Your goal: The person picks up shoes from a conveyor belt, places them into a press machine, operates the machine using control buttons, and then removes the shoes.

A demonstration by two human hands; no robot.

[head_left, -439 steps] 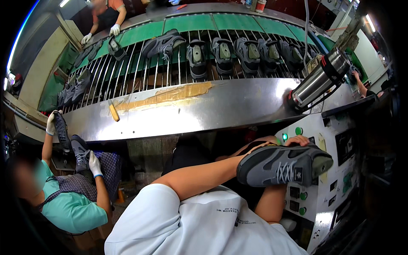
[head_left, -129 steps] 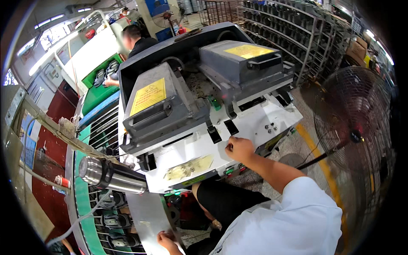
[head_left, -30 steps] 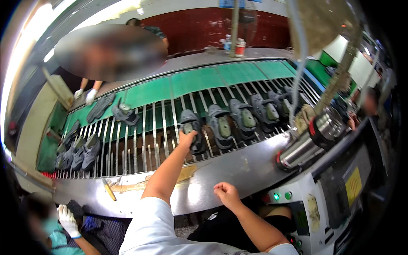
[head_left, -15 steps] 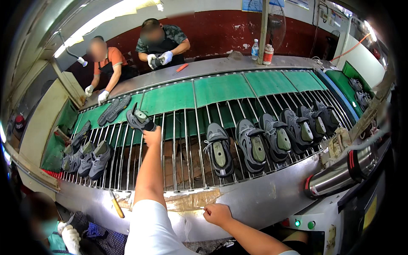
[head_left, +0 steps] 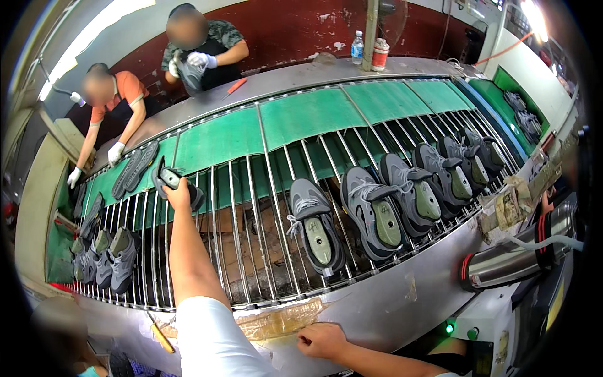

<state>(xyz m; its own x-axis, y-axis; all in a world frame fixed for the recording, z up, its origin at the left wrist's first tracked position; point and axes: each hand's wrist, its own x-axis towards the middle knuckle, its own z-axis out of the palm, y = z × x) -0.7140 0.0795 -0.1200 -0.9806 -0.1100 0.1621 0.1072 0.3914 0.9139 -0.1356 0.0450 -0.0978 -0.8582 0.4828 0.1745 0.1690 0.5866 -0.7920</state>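
My left arm reaches over the rail conveyor, and my left hand (head_left: 179, 193) is closed on a grey shoe (head_left: 168, 178) with a pale green last inside. That shoe is tilted at the far side of the rails, beside a pair of dark soles (head_left: 135, 171). My right hand (head_left: 321, 341) rests at the near metal edge with its fingers curled; whether anything is inside them is hidden. To the right, a row of grey laced shoes on lasts (head_left: 318, 232) lies across the rails, toes pointing away.
More lasted shoes (head_left: 123, 259) stand at the conveyor's left end. A yellow-handled tool (head_left: 162, 339) lies on the near ledge. A steel cylinder (head_left: 502, 264) sits at right. Across the bench, two gloved people work; one holds a shoe (head_left: 190, 75). A red-handled tool (head_left: 235, 87) lies nearby.
The view has swung so the conveyor appears tilted. My left hand still holds the shoe, now turned differently. Across the bench, one person has raised a shoe; the other's glove reaches farther left.
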